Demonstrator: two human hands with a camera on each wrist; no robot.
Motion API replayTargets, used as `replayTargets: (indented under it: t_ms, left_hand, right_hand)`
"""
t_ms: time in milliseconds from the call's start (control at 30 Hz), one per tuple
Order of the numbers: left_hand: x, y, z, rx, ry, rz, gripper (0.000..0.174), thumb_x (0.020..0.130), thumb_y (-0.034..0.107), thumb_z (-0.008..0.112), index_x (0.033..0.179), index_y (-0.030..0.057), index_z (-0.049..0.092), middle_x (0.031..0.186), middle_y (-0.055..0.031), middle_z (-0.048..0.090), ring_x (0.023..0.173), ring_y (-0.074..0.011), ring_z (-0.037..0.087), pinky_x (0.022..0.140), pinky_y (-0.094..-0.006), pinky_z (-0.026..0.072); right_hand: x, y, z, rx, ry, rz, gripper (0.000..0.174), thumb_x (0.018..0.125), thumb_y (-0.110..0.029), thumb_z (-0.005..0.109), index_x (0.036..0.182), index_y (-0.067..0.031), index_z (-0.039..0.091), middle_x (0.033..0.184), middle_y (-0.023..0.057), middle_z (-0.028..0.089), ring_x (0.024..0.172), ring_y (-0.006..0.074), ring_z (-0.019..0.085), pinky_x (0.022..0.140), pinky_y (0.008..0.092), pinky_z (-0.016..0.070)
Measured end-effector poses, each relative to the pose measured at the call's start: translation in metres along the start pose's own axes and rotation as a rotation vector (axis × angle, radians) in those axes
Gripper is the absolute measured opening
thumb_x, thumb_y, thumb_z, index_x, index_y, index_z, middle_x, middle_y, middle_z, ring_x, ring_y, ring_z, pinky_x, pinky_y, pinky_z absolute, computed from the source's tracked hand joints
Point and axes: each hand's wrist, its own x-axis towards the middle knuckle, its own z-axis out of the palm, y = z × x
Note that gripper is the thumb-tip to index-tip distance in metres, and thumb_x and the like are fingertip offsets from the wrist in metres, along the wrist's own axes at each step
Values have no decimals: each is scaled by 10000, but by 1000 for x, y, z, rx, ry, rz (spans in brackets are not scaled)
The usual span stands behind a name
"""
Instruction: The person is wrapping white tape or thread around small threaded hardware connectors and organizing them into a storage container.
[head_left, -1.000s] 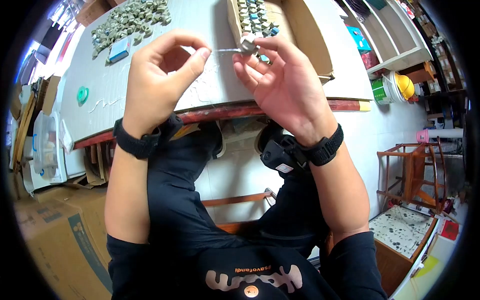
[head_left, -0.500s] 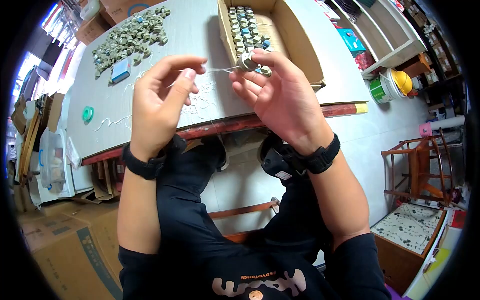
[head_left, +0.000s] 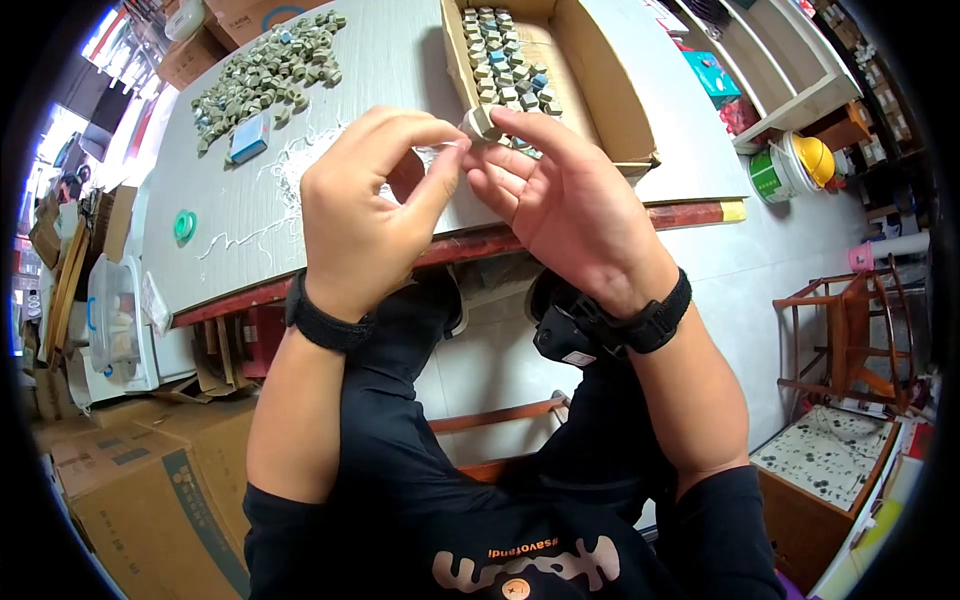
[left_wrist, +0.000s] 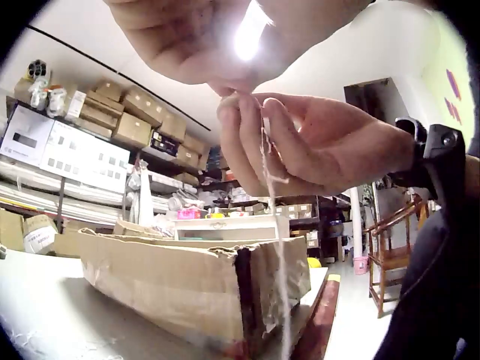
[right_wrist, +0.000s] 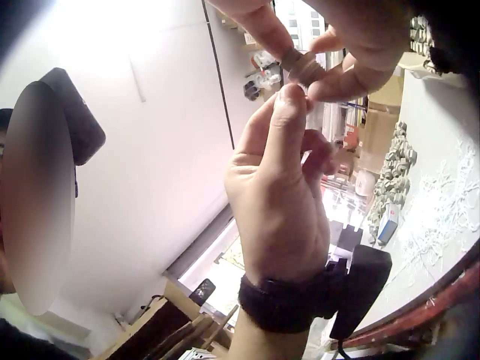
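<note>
Over the table's front edge my right hand [head_left: 585,215] holds a small grey threaded fitting [head_left: 482,122] between thumb and fingers. Its ridged thread [right_wrist: 306,69] shows in the right wrist view. My left hand [head_left: 365,215] comes up close beside it, thumb and forefinger pinching a thin white strand [head_left: 432,150] near the fitting. Seen from the left wrist, a loose white strand [left_wrist: 279,225] hangs below the fingers of the right hand. The left fingertips partly cover where strand and fitting meet.
A cardboard box [head_left: 610,90] with rows of similar fittings [head_left: 500,60] stands just beyond my right hand. At the table's back left lies a pile of loose fittings [head_left: 265,80], with a small blue box [head_left: 250,138] nearby. White scraps [head_left: 295,170] and a green spool [head_left: 185,225] lie left.
My left hand was drawn away leftward with the strand stretched between the hands, then its fingers loosened; now it has moved right, close to the fitting. The right hand keeps holding the fitting.
</note>
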Motion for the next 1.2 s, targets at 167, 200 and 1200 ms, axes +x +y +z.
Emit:
replayTargets:
  t_ms: [167, 200, 1200]
  left_hand:
    - [-2, 5, 7, -4, 14, 60, 93, 804, -1, 685, 889, 25, 661, 858, -62, 649, 593, -127, 583, 551, -230, 454]
    - [-2, 4, 7, -16, 10, 62, 92, 808, 1, 683, 894, 25, 660, 859, -63, 648, 592, -124, 581, 550, -230, 453]
    - [1, -11, -10, -882, -94, -320, 193, 988, 138, 533, 1092, -24, 541, 1058, -174, 653, 830, -164, 653, 745, -279, 534]
  right_hand:
    - [-5, -1, 3, 78, 53, 12, 214, 892, -199, 652, 1040, -64, 576, 954, 53, 637, 900, 141, 613, 870, 258, 512]
    - [-6, -2, 4, 84, 50, 16, 238, 890, -201, 654, 1063, -59, 574, 956, 54, 629, 910, 145, 608, 874, 263, 512]
    - [-5, -4, -2, 16, 30, -11, 259, 891, -234, 683, 1056, -57, 591, 934, 35, 622, 879, 130, 612, 855, 239, 511]
